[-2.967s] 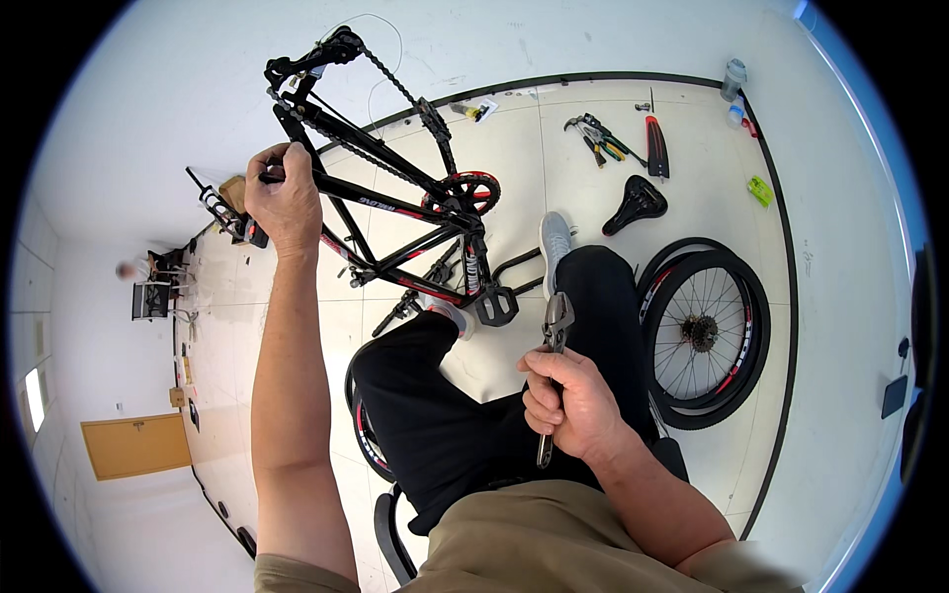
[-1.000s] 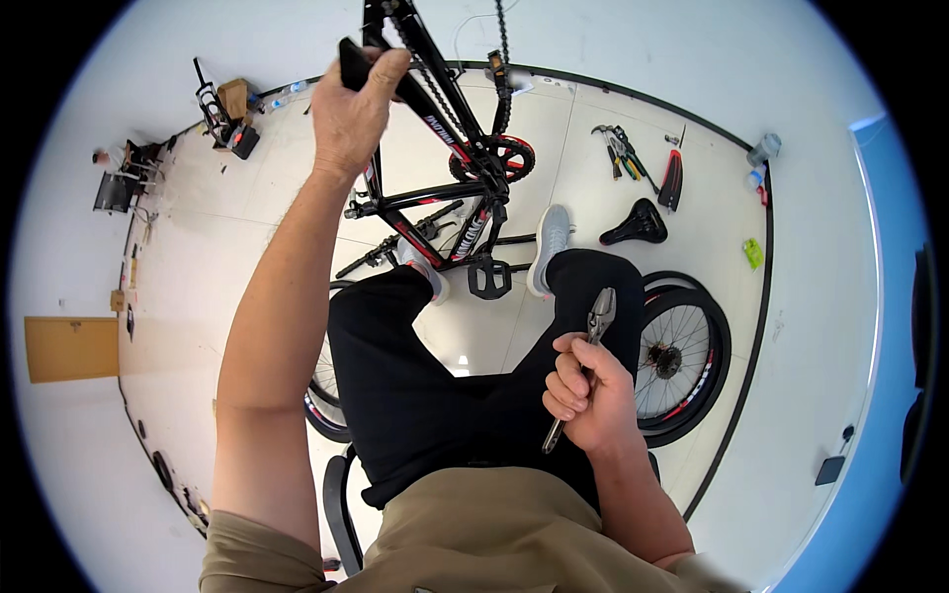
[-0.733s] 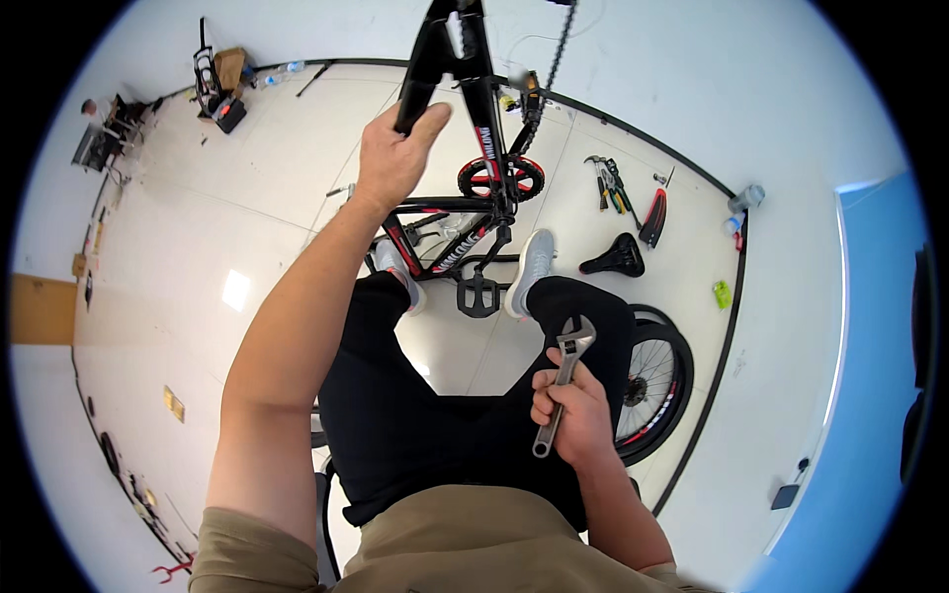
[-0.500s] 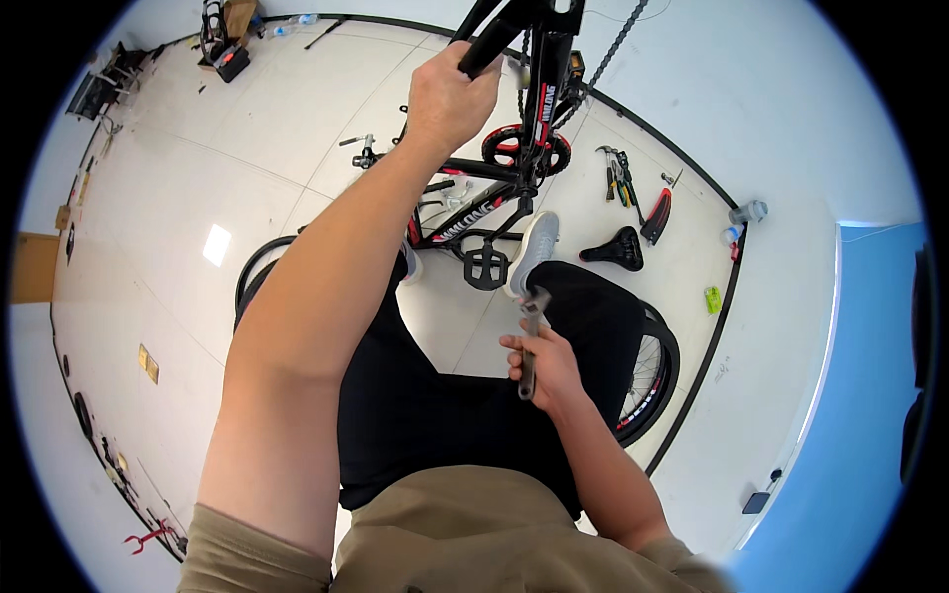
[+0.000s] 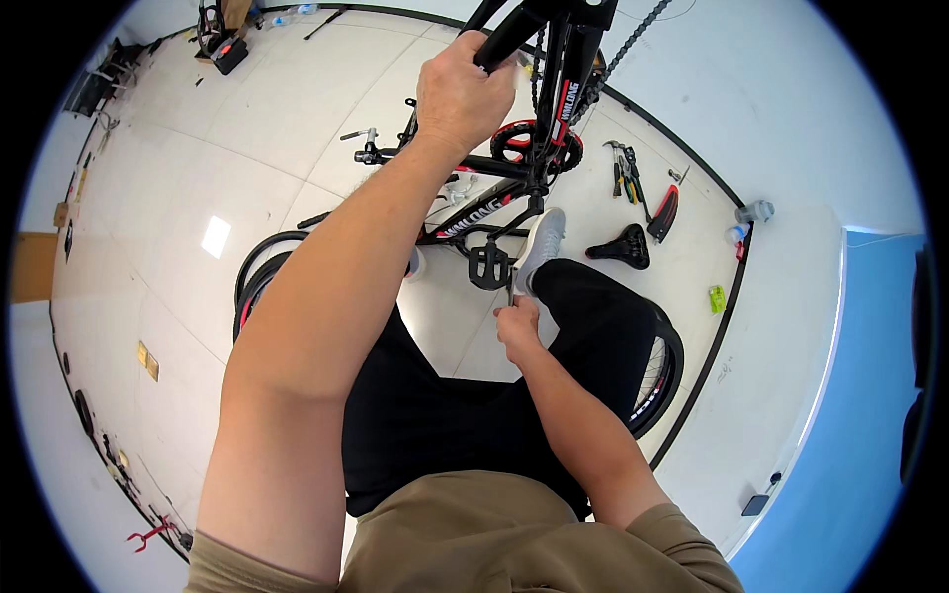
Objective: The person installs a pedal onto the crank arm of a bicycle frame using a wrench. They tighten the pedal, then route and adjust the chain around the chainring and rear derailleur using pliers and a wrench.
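Note:
My left hand (image 5: 461, 97) is wrapped round a black tube of the bicycle frame (image 5: 514, 38), high in the view. Lower down, my right hand (image 5: 518, 330) is closed on a metal wrench (image 5: 512, 287). The wrench's upper end is beside the black pedal (image 5: 488, 268) and its crank; whether it touches them I cannot tell. Behind the pedal lies the lower frame tube with white lettering. A red-rimmed chainring (image 5: 511, 141) sits above it, and the chain (image 5: 633, 42) runs up to the right. My grey shoe (image 5: 544, 237) stands close by the pedal.
Right of the bicycle, pliers and a hammer (image 5: 625, 170), a red-and-black fender (image 5: 665, 213) and a black saddle (image 5: 620, 246) lie on the floor. One wheel (image 5: 660, 371) is beside my right leg, another (image 5: 259, 282) at the left. Plastic bottles (image 5: 754, 211) stand by the wall.
My right hand has moved up and forward with the wrench, from above my lap to beside the pedal. My left hand keeps its hold; the bicycle appears slightly farther right in view.

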A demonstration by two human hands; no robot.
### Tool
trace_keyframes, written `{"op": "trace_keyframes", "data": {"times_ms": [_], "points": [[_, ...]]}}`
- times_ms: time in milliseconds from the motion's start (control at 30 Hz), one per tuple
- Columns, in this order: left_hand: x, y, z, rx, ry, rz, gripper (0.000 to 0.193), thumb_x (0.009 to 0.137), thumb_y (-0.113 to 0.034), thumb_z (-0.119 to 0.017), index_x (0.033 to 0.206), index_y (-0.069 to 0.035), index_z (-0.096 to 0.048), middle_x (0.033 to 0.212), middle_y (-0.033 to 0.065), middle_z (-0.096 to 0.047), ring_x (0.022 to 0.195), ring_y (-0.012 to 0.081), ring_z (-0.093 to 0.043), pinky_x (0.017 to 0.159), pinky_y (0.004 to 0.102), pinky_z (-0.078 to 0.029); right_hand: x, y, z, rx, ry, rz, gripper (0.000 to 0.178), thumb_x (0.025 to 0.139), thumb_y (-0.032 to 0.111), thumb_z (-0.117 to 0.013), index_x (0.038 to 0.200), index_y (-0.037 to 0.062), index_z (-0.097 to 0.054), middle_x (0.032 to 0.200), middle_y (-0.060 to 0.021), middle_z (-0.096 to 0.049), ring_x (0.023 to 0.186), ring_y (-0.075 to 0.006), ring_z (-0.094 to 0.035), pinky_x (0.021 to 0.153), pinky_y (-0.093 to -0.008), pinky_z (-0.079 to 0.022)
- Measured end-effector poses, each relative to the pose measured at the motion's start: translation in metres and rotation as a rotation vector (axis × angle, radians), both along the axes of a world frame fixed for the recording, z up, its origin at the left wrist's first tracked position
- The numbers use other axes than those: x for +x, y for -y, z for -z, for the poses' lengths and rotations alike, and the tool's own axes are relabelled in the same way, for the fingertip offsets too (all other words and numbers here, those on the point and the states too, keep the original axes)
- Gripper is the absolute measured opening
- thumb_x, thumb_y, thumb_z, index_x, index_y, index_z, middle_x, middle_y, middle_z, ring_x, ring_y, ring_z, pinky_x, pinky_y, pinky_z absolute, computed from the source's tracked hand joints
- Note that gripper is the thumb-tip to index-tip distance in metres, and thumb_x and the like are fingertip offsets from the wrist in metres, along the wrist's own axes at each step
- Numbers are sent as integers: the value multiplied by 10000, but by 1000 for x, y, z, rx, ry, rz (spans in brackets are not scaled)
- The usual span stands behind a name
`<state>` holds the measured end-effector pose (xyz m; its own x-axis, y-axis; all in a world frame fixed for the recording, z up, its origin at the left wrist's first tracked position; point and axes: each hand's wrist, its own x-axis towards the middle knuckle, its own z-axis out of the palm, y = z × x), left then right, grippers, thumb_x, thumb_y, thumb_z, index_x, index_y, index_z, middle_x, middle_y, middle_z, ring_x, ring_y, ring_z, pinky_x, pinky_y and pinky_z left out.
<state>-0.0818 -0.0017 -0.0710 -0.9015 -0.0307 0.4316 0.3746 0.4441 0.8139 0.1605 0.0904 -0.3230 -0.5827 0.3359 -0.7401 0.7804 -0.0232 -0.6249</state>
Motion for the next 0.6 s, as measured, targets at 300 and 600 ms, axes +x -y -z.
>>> {"op": "trace_keyframes", "data": {"times_ms": [300, 600], "points": [[6, 0, -9, -4, 4, -24, 293, 923, -316, -695, 879, -27, -680, 681, 187, -670, 652, 377, -664, 646, 435, -522, -21, 2, -51, -795, -76, 18, 449, 910, -45, -519, 1360, -45, -512, 1018, -113, -656, 606, -70, -431, 465, -238, -332], [9, -2, -14, 11, 30, -26, 336, 939, -300, -712, 831, 3, -614, 634, 71, -558, 611, 174, -497, 619, 351, -457, -22, 5, -62, -710, -138, -75, 412, 960, 51, -549, 1360, -42, -521, 968, -133, -675, 544, -93, -469, 469, -258, -388]]}}
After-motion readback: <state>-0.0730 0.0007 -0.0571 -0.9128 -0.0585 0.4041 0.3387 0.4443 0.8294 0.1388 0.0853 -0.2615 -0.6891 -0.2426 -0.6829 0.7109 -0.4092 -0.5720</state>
